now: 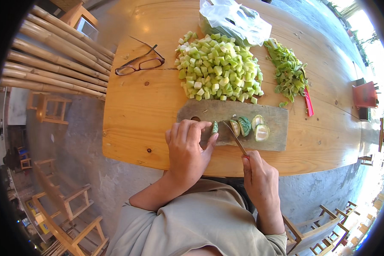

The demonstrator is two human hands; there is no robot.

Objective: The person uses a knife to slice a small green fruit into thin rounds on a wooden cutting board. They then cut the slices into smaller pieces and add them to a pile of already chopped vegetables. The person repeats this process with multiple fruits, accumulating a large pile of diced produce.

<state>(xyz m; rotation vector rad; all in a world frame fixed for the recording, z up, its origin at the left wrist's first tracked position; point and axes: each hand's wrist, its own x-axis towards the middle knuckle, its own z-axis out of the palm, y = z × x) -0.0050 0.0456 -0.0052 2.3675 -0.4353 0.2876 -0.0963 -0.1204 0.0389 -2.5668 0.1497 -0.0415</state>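
On a worn wooden cutting board (275,118) lie several pieces of a round vegetable with mottled green skin. My left hand (188,147) holds a small green piece (214,127) between thumb and fingertips, at the board's left part. In my right hand (260,179) is a knife (237,140), its blade slanting up and left over the board, the tip beside a cut piece (234,128). Right of the blade stands a dark green piece (244,126), with two pale-faced slices (262,132) beyond it. A large heap of pale green cubes (219,68) lies behind the board.
A white plastic bag (236,22) sits behind the cubes. Green peelings (288,72) and a red-pink peeler or knife handle (308,102) lie to the right. Eyeglasses (140,65) rest at the left. A red container (365,94) stands at the far right of the wooden table (131,128).
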